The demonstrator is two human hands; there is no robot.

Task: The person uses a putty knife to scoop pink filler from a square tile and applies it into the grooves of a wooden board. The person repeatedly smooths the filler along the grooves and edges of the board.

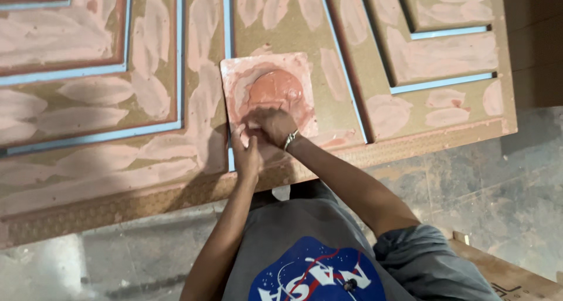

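Grooved panel (146, 154) bears one square tile (234, 72), two hands (261, 139).

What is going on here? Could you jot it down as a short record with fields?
Surface: large grooved board with blue-lined channels and pinkish patches
Square plate: small board lying on it, smeared pink
Filler: reddish mound of paste on the plate
Right hand: right hand pressing at the mound's near edge, a bracelet on its wrist
Left hand: left hand resting at the plate's near edge
Tool: too hidden to tell
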